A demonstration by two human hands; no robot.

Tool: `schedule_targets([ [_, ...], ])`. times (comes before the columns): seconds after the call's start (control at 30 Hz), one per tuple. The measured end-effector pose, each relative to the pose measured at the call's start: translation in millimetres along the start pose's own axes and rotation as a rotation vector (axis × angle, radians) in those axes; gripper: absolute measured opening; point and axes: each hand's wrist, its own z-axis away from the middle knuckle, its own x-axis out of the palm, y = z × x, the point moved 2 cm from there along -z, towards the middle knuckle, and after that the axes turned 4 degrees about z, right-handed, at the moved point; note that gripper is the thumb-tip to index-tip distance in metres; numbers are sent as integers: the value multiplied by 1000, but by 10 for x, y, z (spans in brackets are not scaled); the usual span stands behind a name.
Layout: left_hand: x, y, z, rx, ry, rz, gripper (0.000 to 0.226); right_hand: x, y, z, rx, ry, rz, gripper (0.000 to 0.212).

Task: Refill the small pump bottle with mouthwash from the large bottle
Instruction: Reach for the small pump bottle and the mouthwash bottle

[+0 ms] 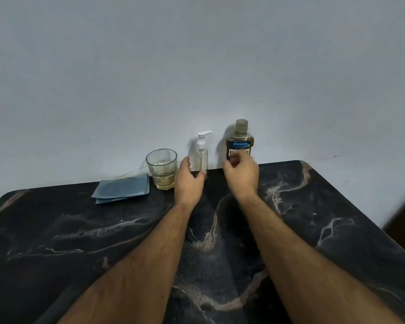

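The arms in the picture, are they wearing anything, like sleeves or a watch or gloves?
No. Both forearms are bare all the way to the bottom edge of the picture, with no sleeves showing. The left hand and right hand have no gloves, and no watch or bracelet sits on either wrist. The forearms are hairy. No rings show on the fingers.

Two bare forearms enter from the near edge and reach toward the far side. No sleeve is visible on either arm; both are uncovered from the frame edge to the wrist. Fine dark hair runs along both forearms. The left hand [188,181] and the right hand [241,175] are bare: no gloves, rings, watch or wristband can be seen. Fingernails are too blurred to assess. No markings are discernible on either arm.
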Motion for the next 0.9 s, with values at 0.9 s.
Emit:
schedule_targets([
  [0.9,-661,150,1670,-3,-36,-52,40,-1013,48,1235,149,-24,54,76],
])
